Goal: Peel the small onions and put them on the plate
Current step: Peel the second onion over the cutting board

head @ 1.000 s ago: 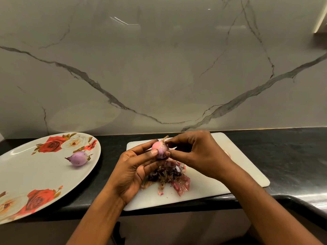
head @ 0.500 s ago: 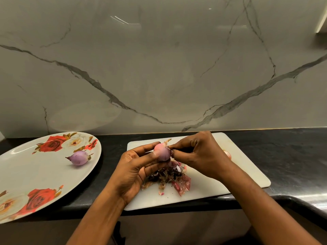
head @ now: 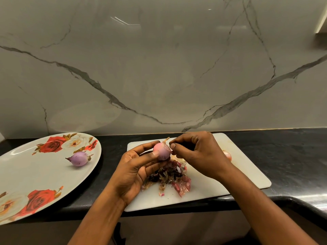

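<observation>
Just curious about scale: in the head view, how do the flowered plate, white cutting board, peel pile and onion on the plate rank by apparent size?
1. Flowered plate and white cutting board: about alike; plate runs off frame, so unranked.
2. Peel pile.
3. Onion on the plate.

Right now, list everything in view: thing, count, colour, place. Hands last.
Plate: one, white with red roses, left on the counter.
Peeled onion: one, purple, on the plate.
Cutting board: one, white, middle of the counter.
Peel pile: one, dark red-brown, on the board under the hands.
Held onion: one, pink, above the board.
Third onion: one, pinkish, on the board, mostly hidden behind the right hand.
Counter: one, black, along the wall.
Wall: one, grey-veined marble, behind.
Left hand: holds the held onion.
Right hand: pinches its skin near the dry tip.
</observation>
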`<state>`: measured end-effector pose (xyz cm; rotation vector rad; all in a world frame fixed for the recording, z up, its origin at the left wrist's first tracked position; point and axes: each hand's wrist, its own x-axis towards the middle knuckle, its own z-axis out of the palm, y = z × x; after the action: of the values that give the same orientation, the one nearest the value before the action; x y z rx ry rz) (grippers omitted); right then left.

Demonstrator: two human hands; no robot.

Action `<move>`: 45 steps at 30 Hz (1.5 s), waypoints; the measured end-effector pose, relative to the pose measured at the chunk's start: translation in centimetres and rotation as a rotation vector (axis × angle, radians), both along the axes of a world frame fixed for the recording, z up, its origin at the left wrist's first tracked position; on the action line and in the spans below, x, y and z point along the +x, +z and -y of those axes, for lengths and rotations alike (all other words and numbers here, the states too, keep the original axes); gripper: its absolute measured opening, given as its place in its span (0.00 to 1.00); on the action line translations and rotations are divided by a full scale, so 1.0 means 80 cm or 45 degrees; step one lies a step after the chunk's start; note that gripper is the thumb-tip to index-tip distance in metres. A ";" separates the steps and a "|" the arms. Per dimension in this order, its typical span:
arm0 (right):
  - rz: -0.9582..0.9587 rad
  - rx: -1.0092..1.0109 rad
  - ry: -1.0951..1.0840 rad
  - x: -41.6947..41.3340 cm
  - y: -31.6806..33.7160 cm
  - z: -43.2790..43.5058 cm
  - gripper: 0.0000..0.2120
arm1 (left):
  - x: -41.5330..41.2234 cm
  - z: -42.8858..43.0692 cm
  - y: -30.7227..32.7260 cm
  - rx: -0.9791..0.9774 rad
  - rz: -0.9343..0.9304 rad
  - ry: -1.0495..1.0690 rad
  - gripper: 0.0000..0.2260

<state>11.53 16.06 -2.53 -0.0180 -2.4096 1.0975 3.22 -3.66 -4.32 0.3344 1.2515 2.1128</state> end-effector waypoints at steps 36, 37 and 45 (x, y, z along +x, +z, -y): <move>0.119 -0.019 -0.011 -0.006 -0.002 0.005 0.04 | -0.002 0.003 -0.003 0.036 0.026 -0.015 0.22; 0.117 -0.009 -0.035 -0.006 -0.002 0.004 0.05 | -0.002 0.003 -0.003 0.039 0.034 -0.019 0.22; 0.099 0.038 -0.185 -0.001 -0.002 -0.008 0.05 | -0.006 0.005 -0.008 0.164 0.139 -0.075 0.21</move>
<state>11.43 16.71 -2.71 -0.2258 -2.4501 1.0114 2.77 -4.05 -4.96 0.3036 1.0336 2.1359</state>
